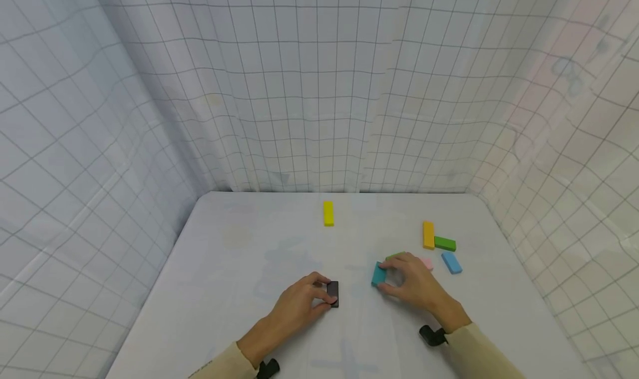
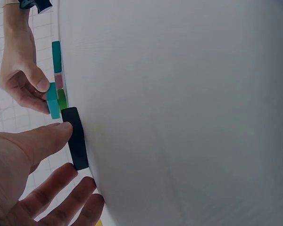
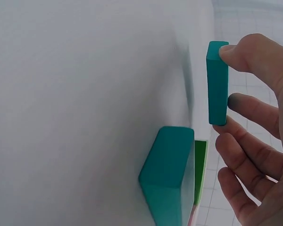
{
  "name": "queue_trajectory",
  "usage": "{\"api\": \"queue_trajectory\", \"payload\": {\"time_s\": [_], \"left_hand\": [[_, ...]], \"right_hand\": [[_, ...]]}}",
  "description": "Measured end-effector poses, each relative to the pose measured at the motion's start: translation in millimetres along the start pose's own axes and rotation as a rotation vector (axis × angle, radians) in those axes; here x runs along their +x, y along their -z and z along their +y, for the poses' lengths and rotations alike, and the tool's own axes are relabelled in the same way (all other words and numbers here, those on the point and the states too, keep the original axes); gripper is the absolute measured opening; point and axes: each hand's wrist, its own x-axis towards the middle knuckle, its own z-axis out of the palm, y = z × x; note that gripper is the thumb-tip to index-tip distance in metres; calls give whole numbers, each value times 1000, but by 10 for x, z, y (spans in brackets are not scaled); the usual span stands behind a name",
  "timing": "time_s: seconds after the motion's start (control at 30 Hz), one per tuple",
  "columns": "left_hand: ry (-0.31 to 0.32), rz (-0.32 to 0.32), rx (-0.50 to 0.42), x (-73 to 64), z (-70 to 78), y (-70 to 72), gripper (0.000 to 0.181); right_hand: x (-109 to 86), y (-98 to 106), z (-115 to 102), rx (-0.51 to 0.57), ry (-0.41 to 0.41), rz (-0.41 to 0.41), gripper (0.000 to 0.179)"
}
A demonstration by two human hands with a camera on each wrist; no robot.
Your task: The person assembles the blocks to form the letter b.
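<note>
My left hand (image 1: 301, 303) pinches a black block (image 1: 335, 294) by its two ends, thumb at one end and fingertips at the other. In the left wrist view the black block (image 2: 75, 139) stands long and narrow against the white tabletop. To the right, my right hand (image 1: 413, 282) holds a teal block (image 1: 378, 274) between thumb and fingers, close over the table. The right wrist view has the teal block (image 3: 217, 87) between the thumb at its top end and the fingertips near its bottom end. Behind the right hand, a green block (image 1: 395, 254) and a pink block (image 1: 427, 263) are partly hidden.
A yellow block (image 1: 328, 213) lies near the back of the white table (image 1: 239, 257). At the right, an orange block (image 1: 428, 235) touches a green block (image 1: 445, 243), with a blue block (image 1: 451, 262) in front. White gridded curtains (image 1: 319, 90) surround the table on three sides.
</note>
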Motion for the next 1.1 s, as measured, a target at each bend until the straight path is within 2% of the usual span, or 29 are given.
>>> {"api": "queue_trajectory", "payload": {"time_s": [0.2, 0.6, 0.9, 1.1], "left_hand": [[4, -6, 9, -4, 9, 10, 17], [-14, 29, 37, -12, 9, -15, 16], [-18, 3, 50, 5, -11, -10, 16], [-37, 11, 57, 3, -21, -15, 16]], "right_hand": [[70, -18, -49, 20, -9, -13, 40], [267, -55, -134, 33, 56, -19, 39], [438, -127, -216, 64, 103, -22, 38], [552, -183, -301, 97, 116, -53, 35]]}}
